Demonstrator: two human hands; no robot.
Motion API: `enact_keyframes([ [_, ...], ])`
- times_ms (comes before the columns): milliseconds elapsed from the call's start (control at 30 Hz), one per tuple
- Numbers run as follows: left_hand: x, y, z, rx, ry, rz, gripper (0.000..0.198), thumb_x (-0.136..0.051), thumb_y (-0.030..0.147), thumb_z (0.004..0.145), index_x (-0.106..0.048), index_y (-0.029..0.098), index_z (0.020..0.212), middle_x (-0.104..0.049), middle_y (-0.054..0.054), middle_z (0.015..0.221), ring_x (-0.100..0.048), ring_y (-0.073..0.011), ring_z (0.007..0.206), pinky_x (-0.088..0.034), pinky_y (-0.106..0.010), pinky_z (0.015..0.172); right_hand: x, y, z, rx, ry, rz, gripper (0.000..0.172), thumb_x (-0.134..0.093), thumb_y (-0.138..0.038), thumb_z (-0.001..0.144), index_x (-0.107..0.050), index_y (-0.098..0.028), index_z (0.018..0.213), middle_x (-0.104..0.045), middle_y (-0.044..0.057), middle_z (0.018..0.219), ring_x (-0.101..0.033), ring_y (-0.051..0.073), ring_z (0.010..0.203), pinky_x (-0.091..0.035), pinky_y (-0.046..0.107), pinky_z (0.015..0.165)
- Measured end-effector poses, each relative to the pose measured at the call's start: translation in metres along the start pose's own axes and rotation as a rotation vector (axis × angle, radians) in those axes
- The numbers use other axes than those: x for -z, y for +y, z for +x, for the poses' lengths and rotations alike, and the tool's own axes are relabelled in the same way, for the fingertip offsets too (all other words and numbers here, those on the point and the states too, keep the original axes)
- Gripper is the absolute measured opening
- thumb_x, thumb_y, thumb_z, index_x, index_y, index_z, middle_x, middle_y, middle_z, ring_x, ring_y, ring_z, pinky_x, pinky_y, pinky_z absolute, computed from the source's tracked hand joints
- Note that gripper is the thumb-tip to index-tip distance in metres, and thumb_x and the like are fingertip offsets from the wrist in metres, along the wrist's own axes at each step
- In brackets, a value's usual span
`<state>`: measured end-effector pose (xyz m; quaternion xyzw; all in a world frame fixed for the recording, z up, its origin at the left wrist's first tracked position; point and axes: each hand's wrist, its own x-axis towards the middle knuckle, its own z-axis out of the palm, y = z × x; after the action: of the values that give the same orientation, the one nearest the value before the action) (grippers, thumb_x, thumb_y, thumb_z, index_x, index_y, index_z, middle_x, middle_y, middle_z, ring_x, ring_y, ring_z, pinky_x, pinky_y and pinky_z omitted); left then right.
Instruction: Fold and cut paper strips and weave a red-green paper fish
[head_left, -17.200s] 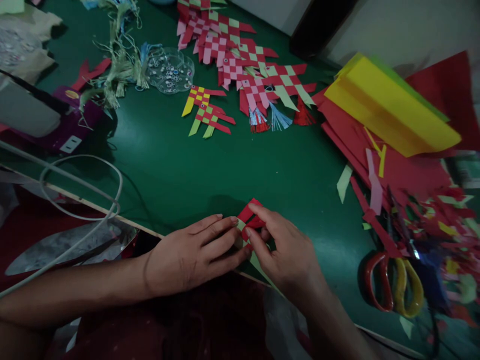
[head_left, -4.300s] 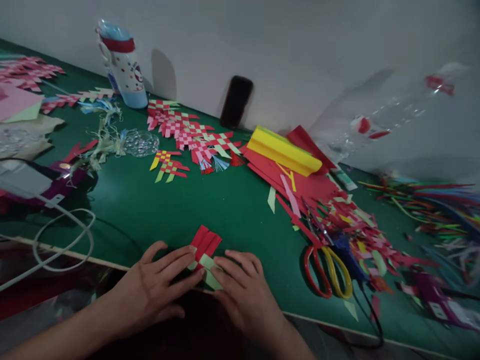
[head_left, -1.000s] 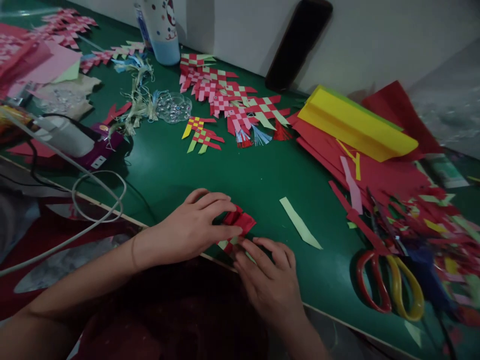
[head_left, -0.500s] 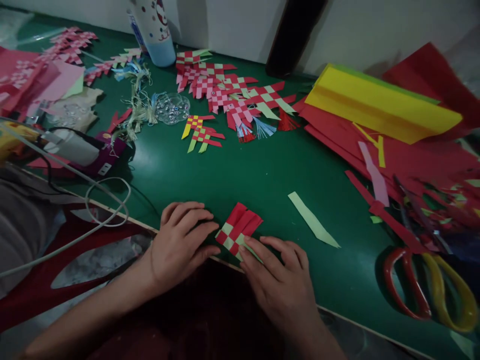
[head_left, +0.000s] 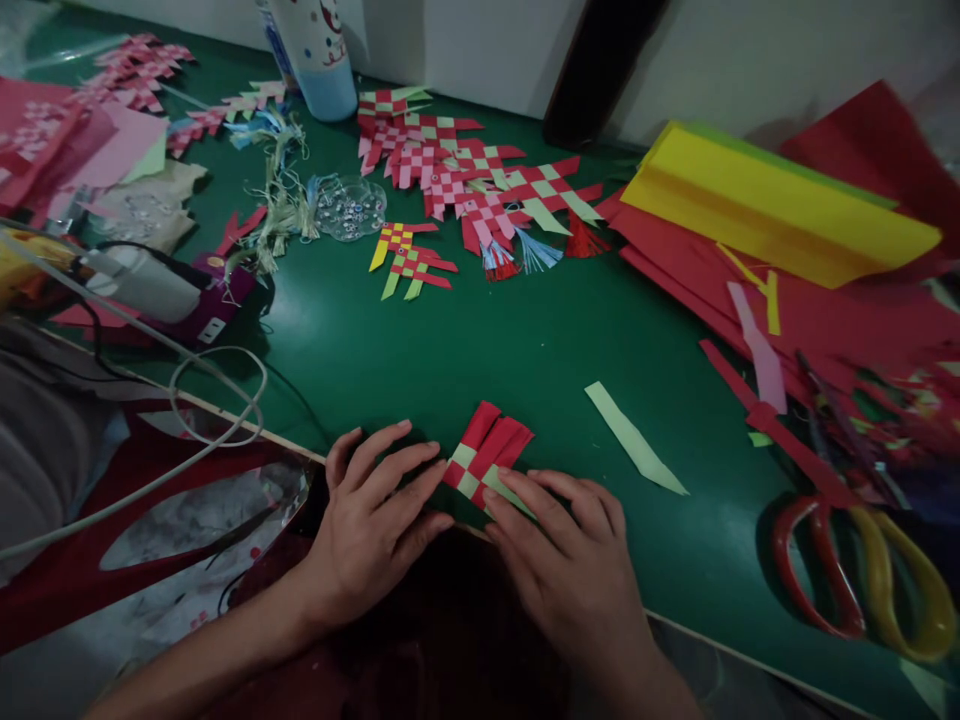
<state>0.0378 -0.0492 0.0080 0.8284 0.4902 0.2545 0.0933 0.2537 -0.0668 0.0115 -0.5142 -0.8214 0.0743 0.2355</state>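
Both hands flat at the near edge of the green table, working a small red-and-pale-green woven paper piece that lies on the table just in from that edge – checker weave at its near end, loose red strip ends fanning toward the far side. Left hand is spread, fingers extended, fingertips touching the left side of the weave, gripping nothing. Right hand also lies open, fingers pressing down on a pale green strip end at the weave's near right corner; no closed grasp visible. A loose pale green strip lies just right of the weave, apart from both hands. Scissors with red and yellow handles sit toward the right edge, among red and mixed paper scraps. Folded yellow paper rests on red sheets at the far right. Finished woven pieces cluster at the far middle, some with tassels, and a small yellow-red woven pair lies nearer in. A clear dish of small beads and a tangle of fibre strands sit far left of centre – a bottle and a dark phone stand against the wall. A white cable loops over the near left edge
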Motion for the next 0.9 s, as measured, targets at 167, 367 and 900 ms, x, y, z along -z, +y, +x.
enact_keyframes([
  [167,-0.003,0.002,0.002,0.031,0.044,-0.012,0.018,-0.063,0.028,0.089,-0.068,0.025,0.106,-0.07,-0.004,0.111,-0.051,-0.0281,0.122,-0.031,-0.052,0.102,0.001,0.0,0.0,-0.003,-0.024,0.003,0.02,-0.062,-0.027,0.089,-0.067,-0.028,0.108,-0.07,0.0,0.115,-0.055,0.023,0.104,-0.035,0.042,0.089],
  [367,-0.006,0.004,0.009,0.071,0.132,0.0,0.012,-0.069,0.03,0.084,-0.069,0.027,0.096,-0.071,-0.001,0.106,-0.054,-0.0273,0.119,-0.032,-0.052,0.102,0.007,0.005,0.003,-0.025,-0.023,0.037,0.02,-0.06,-0.026,0.09,-0.066,-0.026,0.11,-0.068,0.003,0.116,-0.055,0.023,0.104,-0.039,0.039,0.088],
  [900,-0.008,0.01,0.018,0.117,0.136,-0.034,0.002,-0.069,0.028,0.084,-0.071,0.029,0.083,-0.071,0.001,0.103,-0.053,-0.0265,0.118,-0.033,-0.053,0.1,0.006,0.008,0.006,-0.082,-0.014,0.037,0.014,-0.06,-0.032,0.09,-0.07,-0.026,0.098,-0.07,0.003,0.112,-0.054,0.023,0.103,-0.037,0.04,0.087],
])
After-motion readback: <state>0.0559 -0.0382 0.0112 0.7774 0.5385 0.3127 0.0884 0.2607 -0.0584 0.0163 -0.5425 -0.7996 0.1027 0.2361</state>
